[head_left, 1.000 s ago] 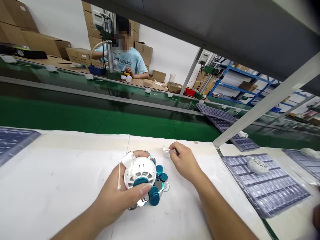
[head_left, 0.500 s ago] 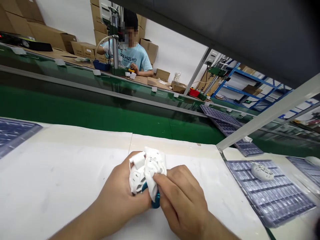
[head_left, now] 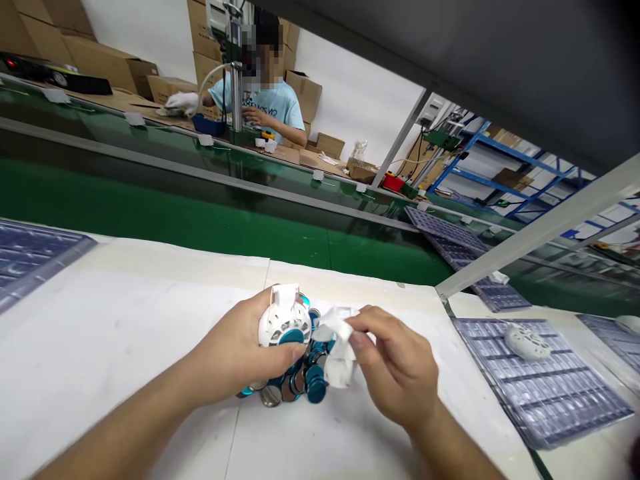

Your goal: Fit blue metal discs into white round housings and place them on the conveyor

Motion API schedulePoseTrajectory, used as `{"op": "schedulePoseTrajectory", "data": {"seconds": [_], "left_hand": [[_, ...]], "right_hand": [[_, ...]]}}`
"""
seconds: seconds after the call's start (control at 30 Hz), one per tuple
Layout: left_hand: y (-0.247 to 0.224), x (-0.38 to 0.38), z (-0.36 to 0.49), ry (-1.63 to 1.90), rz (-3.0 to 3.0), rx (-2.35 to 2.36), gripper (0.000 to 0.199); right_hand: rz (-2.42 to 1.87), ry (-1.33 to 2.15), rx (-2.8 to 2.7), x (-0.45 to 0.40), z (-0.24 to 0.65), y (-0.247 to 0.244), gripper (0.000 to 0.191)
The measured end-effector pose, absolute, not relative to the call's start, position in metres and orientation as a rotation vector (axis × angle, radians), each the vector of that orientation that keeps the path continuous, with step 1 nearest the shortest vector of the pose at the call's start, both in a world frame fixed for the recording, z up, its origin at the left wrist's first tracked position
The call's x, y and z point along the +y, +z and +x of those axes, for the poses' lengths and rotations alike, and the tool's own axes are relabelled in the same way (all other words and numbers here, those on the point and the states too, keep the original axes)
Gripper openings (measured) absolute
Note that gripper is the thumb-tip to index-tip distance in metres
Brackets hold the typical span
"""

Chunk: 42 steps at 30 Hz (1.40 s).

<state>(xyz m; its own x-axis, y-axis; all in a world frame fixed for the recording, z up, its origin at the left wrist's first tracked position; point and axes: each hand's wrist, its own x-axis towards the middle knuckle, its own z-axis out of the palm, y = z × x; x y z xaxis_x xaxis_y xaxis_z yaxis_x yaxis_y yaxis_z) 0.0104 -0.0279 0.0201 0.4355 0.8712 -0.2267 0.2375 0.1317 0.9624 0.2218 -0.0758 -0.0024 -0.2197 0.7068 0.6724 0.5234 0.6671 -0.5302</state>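
Observation:
My left hand [head_left: 240, 350] is closed around a small white vented plastic housing [head_left: 273, 325], with the thumb across a blue disc set in its face. A clip-like tab stands up at the housing's top. In my right hand [head_left: 403, 373], thumb and fingers pinch a crumpled white cloth [head_left: 341, 363], held just right of the housing and apart from it. Below and behind both lies a heap of round blue and silver metal discs [head_left: 315, 388] on the white table surface [head_left: 125, 347], partly hidden by the left hand and the cloth.
To the right, a clear plastic tray [head_left: 560, 393] carries another white housing [head_left: 527, 342]. Another tray [head_left: 35, 257] is at the left edge. Beyond the table runs a green conveyor [head_left: 200, 220]. A slanted metal post [head_left: 510, 237] rises at right. A co-worker [head_left: 280, 110] sits across.
My right hand has drawn the cloth off the housing, to the right. The left hand has turned the housing, showing its blue disc, and the disc heap now shows. The co-worker's hands have moved.

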Motion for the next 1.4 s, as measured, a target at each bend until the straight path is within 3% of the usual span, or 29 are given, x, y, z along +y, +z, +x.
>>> {"op": "schedulePoseTrajectory", "data": {"seconds": [0.17, 0.33, 0.57, 0.9, 1.0, 1.07, 1.2, 1.4], "left_hand": [[0.013, -0.034, 0.009, 0.578, 1.284, 0.793, 0.05], [0.012, -0.034, 0.009, 0.65, 1.449, 0.831, 0.045], [0.016, -0.03, 0.009, 0.504, 1.542, 0.754, 0.029], [0.006, -0.019, 0.003, 0.346, 1.678, 0.799, 0.024], [0.006, -0.018, 0.003, 0.364, 1.745, 0.792, 0.024], [0.007, -0.018, 0.001, 0.374, 1.73, 0.771, 0.023], [0.004, -0.018, -0.007, 0.417, 1.46, 0.627, 0.033], [-0.001, -0.022, -0.013, 0.477, 1.286, 0.432, 0.05]], "right_hand": [[-0.849, 0.394, -1.758, -0.079, 0.214, -0.002, 0.03], [-0.657, 0.165, -1.981, -0.078, 0.21, 0.004, 0.038], [-0.644, -0.096, -2.156, -0.077, 0.211, 0.003, 0.027], [-0.76, -0.036, -2.403, -0.069, 0.217, 0.005, 0.023], [-0.736, 0.154, -2.385, -0.07, 0.215, 0.003, 0.023], [-0.686, 0.467, -2.248, -0.072, 0.218, 0.002, 0.021], [-0.725, 1.08, -1.573, -0.079, 0.232, -0.001, 0.015], [-0.845, 1.188, -1.213, -0.078, 0.24, -0.003, 0.004]]}}
